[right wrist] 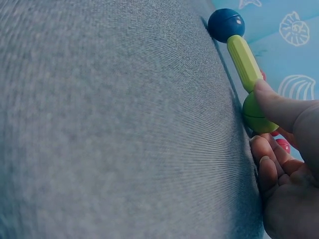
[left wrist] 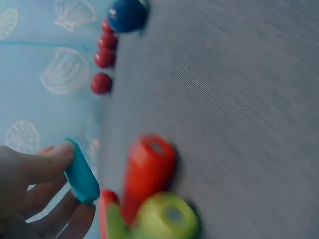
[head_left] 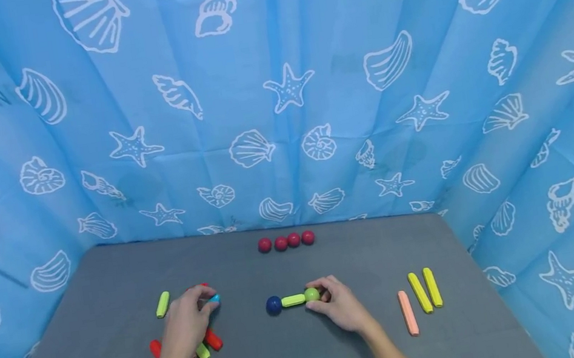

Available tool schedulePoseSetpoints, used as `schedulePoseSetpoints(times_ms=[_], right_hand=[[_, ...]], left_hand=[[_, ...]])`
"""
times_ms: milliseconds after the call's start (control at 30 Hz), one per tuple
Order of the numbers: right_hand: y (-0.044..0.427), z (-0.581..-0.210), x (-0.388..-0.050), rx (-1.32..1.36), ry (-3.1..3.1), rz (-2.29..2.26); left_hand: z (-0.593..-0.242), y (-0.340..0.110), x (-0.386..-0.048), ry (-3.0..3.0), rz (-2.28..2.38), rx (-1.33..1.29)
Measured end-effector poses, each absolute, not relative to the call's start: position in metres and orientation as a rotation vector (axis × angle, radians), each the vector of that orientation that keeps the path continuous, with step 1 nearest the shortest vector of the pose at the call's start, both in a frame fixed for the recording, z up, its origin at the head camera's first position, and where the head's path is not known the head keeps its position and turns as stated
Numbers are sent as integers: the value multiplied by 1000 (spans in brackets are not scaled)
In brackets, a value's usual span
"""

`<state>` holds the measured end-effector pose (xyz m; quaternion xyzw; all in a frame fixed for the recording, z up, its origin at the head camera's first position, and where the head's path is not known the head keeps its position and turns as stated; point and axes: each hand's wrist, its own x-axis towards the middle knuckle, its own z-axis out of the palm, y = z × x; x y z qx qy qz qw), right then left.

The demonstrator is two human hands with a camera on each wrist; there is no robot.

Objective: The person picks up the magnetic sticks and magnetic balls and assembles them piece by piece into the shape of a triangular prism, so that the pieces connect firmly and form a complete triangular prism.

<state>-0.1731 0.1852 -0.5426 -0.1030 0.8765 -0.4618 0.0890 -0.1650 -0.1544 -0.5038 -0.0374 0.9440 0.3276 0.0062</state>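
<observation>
Where right hand point(head_left: 342, 307) pinches, green ball point(head_left: 311, 295) touches thumb point(right wrist: 279, 107).

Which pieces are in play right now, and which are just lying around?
In play, judging by the hands:
- blue rod, pinched by left hand
- green ball, held by right hand
- lime rod and dark blue ball, in line with it

Lying about, perhaps spares:
- four red balls
- two yellow rods
- peach rod
- loose red rods
</observation>
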Motion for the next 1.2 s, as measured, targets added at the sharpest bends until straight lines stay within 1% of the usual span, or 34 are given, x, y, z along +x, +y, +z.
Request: schedulePoseSetpoints(times_ms=[267, 600, 767, 933, 1200], right_hand=[[184, -545, -174, -325, 2616, -1373], [183, -544, -174, -312, 2612, -1379], [183, -545, -173, -285, 2618, -1381], [182, -545, -173, -307, 2616, -1384], [183, -546, -172, -311, 2626, -1383]], left_hand=[[-495, -114, -190, 2878, 1285, 30], [-513, -69, -214, 2721, 1445, 58], [-523, -56, -217, 2694, 1421, 73], [-531, -50, -214, 2696, 1376, 100], [-531, -48, -205, 2654, 1378, 113]])
